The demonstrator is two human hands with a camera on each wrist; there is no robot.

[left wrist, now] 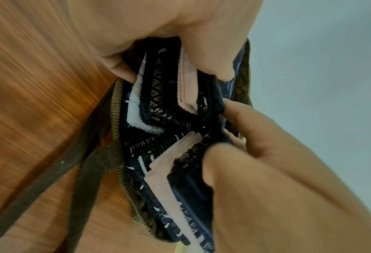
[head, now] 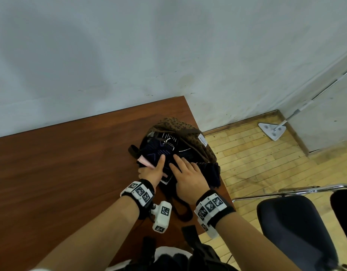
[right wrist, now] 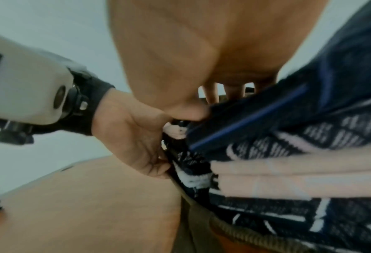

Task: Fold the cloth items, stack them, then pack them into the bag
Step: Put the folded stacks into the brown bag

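Packing stage, I'd judge: folding and stacking look done. The stack (head: 159, 153) of dark patterned and pink cloths sits partly inside the brown bag (head: 190, 132), at the table's (head: 71, 163) far right corner, near end still sticking out of the mouth.

Left hand (head: 152, 171) grips the stack's near left edge, thumb on top, fingers (left wrist: 119, 68) curled under. Right hand (head: 188, 173) lies flat on top, fingers straight and slightly spread, pressing.

Left to do: push the stack fully in; one dark cloth hangs over the table's right edge, under the right hand.

Head view alone shows the bag's position and label. Left wrist view shows the folded layers edge-on and the bag's ribbed rim and straps. Right wrist view is blurred, but shows the left palm against the stack's end.
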